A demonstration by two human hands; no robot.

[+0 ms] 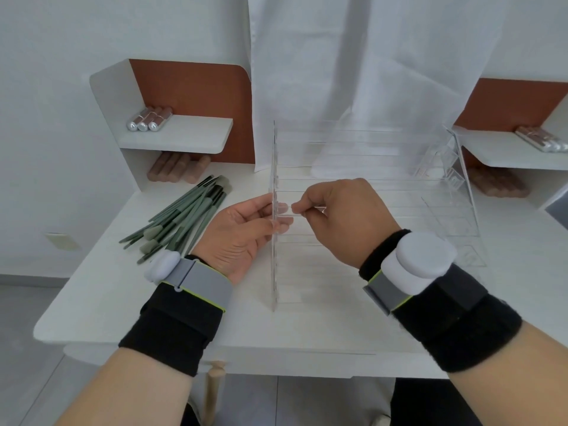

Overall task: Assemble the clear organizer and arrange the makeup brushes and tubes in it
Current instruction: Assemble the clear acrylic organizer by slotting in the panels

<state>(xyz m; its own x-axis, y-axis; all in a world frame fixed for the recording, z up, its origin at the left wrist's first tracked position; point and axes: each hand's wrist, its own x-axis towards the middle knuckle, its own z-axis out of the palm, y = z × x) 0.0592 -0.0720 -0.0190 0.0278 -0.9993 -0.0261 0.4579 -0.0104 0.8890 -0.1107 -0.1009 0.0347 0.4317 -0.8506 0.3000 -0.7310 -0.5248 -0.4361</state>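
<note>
We see our left hand (pixel 246 232) gripping an upright clear organizer panel (pixel 273 272) mid-table (pixel 123 302); right hand (pixel 344 216) fingers pinch a small clear divider (pixel 290 210) against it. Green brushes (pixel 181 216) lie near the left edge.

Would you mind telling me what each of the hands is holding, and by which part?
The left hand steadies the upright side panel at mid-height. The right hand pinches the left end of a clear strip at that panel.

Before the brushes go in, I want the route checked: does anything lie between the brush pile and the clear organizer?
Yes: the left hand lies between the brushes and the organizer, holding its upright side panel.
</note>
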